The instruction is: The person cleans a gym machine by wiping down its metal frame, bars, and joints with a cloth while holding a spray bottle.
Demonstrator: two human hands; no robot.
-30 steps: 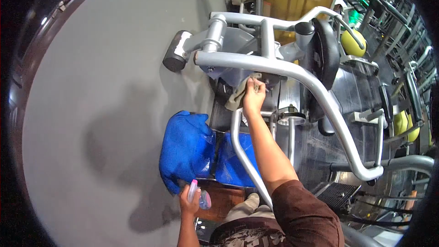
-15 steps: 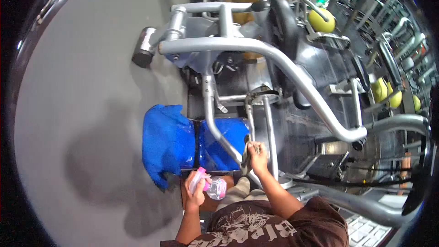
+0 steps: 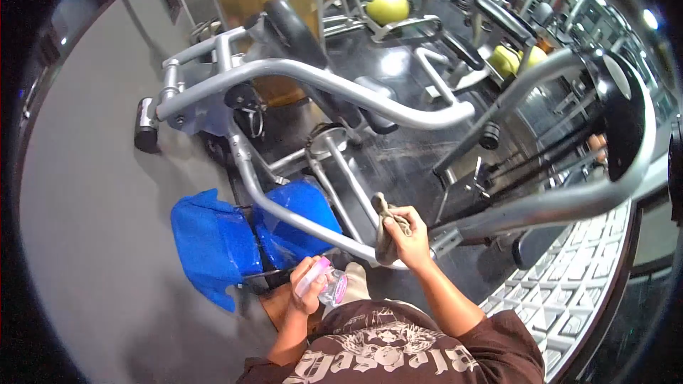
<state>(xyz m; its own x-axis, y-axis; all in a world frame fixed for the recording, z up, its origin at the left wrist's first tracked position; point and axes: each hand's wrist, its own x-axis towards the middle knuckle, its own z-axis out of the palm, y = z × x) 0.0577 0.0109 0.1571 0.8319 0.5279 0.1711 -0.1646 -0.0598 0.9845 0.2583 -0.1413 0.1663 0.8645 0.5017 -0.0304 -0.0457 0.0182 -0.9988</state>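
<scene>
My left hand [image 3: 306, 288] is wrapped round a clear spray bottle [image 3: 333, 289] with a pink and white head, low in front of my shirt. In my right hand [image 3: 409, 235] is a crumpled grey-brown cloth [image 3: 386, 231], pinched between thumb and fingers beside the lower silver tube of the exercise machine [image 3: 299, 222]. Whether the cloth touches the tube I cannot tell. Left of the bottle lie two blue seat pads [image 3: 295, 217], and a blue towel [image 3: 203, 238] covers part of one.
A long curved silver bar [image 3: 334, 84] crosses above my hands. To the right stands a thick grey frame [image 3: 541, 206] with cables. Yellow balls [image 3: 388, 7] and more gym machines are farther back. A grey wall [image 3: 78, 206] runs along the left.
My right hand has drawn back with the cloth from the upper part of the machine to near my body. My left hand still holds the bottle. The view has turned right.
</scene>
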